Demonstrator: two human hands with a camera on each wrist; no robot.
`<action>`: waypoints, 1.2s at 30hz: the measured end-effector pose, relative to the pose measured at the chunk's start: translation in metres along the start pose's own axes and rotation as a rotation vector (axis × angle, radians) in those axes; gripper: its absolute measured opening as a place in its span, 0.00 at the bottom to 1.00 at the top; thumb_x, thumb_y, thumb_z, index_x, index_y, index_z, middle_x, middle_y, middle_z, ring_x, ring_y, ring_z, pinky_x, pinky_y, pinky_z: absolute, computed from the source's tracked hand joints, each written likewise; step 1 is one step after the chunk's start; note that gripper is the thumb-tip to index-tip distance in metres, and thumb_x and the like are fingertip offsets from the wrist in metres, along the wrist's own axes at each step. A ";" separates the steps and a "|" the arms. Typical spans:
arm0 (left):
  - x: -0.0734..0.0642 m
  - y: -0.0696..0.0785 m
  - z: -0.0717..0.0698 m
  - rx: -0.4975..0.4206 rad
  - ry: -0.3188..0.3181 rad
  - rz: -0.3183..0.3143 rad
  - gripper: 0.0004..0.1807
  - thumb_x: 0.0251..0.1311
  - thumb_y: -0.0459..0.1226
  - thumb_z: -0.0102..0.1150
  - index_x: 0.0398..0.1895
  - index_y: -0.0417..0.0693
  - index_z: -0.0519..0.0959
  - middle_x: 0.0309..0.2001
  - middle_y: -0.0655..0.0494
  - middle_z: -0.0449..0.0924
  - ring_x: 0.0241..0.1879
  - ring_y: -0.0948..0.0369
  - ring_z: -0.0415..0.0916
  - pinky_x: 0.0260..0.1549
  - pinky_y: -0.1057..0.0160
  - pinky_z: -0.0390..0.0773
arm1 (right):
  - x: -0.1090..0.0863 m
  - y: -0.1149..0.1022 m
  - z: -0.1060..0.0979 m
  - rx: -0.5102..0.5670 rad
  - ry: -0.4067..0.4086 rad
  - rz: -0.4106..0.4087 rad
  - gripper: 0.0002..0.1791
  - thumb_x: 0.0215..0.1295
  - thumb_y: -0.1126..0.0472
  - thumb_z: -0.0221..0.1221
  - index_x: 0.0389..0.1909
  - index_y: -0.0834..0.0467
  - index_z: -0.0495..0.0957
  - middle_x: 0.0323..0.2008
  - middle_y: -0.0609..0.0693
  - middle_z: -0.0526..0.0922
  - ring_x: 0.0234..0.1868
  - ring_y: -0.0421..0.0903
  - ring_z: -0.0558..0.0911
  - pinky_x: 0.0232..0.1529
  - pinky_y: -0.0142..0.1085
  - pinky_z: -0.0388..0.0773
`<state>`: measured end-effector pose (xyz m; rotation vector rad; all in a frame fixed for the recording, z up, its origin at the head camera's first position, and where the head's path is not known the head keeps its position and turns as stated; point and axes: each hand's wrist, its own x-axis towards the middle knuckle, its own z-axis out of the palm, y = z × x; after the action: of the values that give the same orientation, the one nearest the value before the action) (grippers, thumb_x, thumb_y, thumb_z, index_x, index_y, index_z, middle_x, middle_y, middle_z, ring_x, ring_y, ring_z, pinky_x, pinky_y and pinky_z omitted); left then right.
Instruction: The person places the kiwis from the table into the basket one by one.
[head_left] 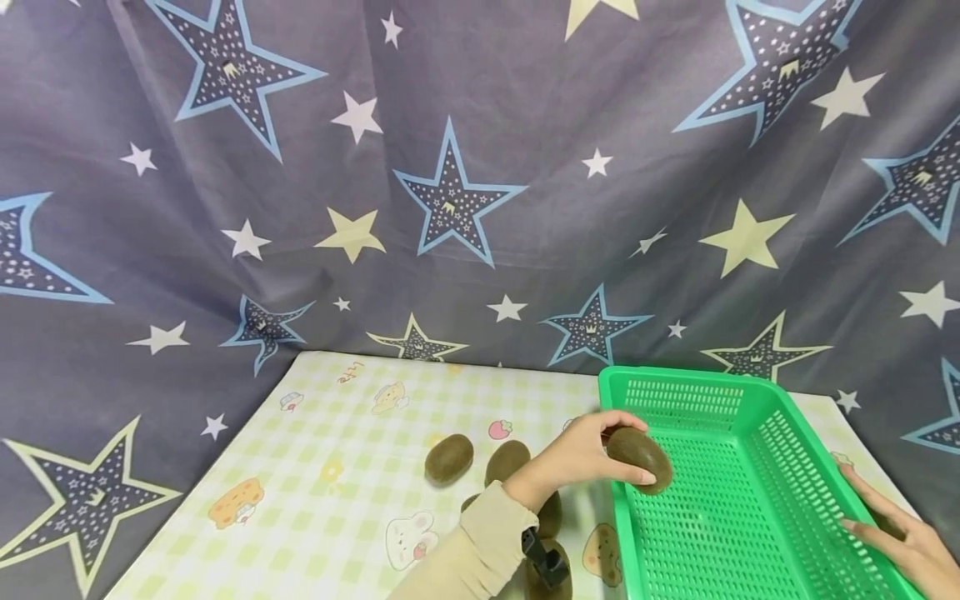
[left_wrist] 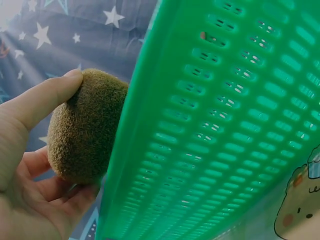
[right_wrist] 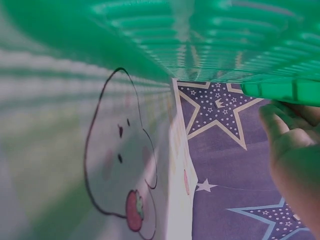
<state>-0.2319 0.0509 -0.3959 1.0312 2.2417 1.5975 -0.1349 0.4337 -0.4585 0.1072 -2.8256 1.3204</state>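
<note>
My left hand (head_left: 581,454) holds a brown fuzzy kiwi (head_left: 640,460) over the left rim of a green plastic basket (head_left: 613,508). In the left wrist view, the thumb lies on top of the kiwi (left_wrist: 87,127) and the fingers curl beneath it, close beside the basket wall (left_wrist: 135,130). My right hand (head_left: 903,537) grips the basket's right rim, thumb over the edge and fingers along the outer side. The right wrist view shows that hand (right_wrist: 295,145) at the rim (right_wrist: 272,90).
Several more kiwis lie on the table left of the basket, among them one kiwi (head_left: 449,459) farthest left and another kiwi (head_left: 507,461) partly behind the left forearm. A checked cloth (head_left: 300,467) with cartoon prints covers the table. Behind it hangs a grey star-patterned curtain (head_left: 525,225).
</note>
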 end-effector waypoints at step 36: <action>0.012 0.002 0.013 0.065 0.017 0.027 0.24 0.51 0.32 0.68 0.54 0.45 0.75 0.53 0.56 0.77 0.46 0.71 0.72 0.50 0.72 0.72 | 0.003 -0.003 -0.003 -0.006 -0.068 0.067 0.38 0.76 0.57 0.40 0.71 0.56 0.22 0.67 0.54 0.14 0.64 0.65 0.19 0.43 0.67 0.69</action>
<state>-0.2332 0.0687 -0.3961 1.0725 2.3148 1.5590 -0.1375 0.4340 -0.4536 0.0591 -2.9144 1.3460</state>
